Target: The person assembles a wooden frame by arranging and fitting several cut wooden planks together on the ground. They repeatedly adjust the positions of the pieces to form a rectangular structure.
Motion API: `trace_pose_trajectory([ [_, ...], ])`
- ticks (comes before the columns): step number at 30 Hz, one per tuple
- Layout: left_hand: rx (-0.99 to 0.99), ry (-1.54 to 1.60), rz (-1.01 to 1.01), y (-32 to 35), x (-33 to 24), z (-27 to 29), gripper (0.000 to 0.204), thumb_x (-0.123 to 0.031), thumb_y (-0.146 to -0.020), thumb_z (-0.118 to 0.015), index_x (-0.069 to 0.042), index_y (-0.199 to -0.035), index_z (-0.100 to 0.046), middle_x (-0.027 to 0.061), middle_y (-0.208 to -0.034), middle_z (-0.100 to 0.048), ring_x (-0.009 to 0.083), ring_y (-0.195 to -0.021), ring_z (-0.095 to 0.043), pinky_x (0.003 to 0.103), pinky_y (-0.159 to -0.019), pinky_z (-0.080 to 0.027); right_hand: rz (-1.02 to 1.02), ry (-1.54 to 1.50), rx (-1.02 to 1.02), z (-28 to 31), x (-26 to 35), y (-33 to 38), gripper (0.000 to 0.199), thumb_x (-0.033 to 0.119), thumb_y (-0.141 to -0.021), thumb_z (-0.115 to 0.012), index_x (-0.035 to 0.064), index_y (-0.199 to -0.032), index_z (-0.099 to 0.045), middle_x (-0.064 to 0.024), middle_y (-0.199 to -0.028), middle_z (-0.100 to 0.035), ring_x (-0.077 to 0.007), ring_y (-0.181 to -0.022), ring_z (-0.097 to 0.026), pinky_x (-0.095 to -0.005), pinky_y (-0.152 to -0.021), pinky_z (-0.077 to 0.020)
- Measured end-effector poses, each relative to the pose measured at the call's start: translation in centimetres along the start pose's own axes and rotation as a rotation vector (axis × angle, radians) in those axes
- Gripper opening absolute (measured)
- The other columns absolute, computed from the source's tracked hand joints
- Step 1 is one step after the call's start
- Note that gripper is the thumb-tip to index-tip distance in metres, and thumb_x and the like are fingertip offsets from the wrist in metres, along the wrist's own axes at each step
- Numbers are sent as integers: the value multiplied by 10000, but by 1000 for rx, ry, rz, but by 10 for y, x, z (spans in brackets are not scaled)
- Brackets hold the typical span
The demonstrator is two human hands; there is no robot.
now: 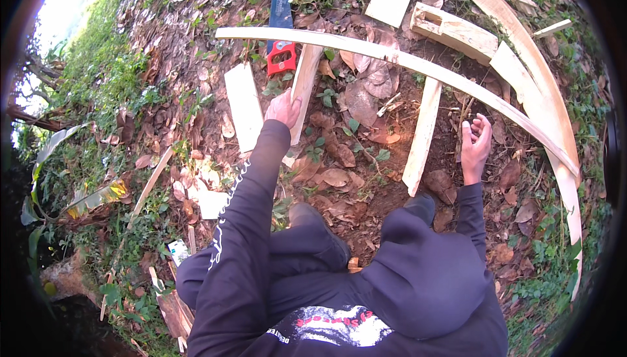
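My left hand (284, 109) is closed on the near part of a short wooden board (305, 77), which stands tilted on its edge. Across the top of that board lies a long, thin wooden strip (366, 46), running to the far right. Its middle also passes over another short board (422, 136). To the right of this second board, my right hand (475, 148) hovers over the leaves, fingers loosely curled and apart, holding nothing I can see. A handsaw with a red handle (281, 58) and blue blade lies just beyond the left hand, partly under the strip.
A flat board piece (244, 107) lies left of my left hand. At the far right are a notched wooden block (455, 32) and long planks (542, 76). Dry leaves (359, 105) and low plants cover the ground. A large-leaved plant (49, 161) stands at the left.
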State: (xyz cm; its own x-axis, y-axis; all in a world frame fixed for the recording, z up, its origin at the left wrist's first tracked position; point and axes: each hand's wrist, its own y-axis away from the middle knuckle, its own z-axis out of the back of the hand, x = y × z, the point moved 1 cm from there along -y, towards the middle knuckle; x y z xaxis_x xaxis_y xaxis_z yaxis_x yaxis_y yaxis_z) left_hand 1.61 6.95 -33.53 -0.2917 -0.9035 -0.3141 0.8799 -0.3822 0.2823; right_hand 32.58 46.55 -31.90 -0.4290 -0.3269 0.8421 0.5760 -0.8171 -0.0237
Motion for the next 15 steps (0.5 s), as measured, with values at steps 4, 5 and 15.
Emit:
trace_pose_trajectory([
  [4,-57,0,-19,3,0,-3,506,-378,-963,-577,-2,-1301,-583,257,-1172,-670,415,-1116,-630,494,-961,-497,91,186,-156,19,-19,-24,431,278,-946,-699,57,-1293,-568,-128,-1172,-583,-246,-1071,-595,-382,-918,-509],
  [5,-59,7,-18,3,2,-4,507,-378,-965,-575,-3,-1305,-579,257,-1167,-670,418,-1111,-631,497,-956,-498,235,260,-210,24,-22,-33,459,277,-926,-717,63,-1300,-560,-151,-1222,-563,-299,-1149,-574,-433,-993,-484],
  [15,-162,53,18,7,4,-15,443,-358,-977,-555,-24,-1267,-585,258,-1097,-684,435,-1066,-640,514,-927,-500,456,717,253,85,-30,-117,503,304,-853,-763,102,-1295,-630,-114,-1182,-627,-328,-1156,-565,-470,-1043,-400],
])
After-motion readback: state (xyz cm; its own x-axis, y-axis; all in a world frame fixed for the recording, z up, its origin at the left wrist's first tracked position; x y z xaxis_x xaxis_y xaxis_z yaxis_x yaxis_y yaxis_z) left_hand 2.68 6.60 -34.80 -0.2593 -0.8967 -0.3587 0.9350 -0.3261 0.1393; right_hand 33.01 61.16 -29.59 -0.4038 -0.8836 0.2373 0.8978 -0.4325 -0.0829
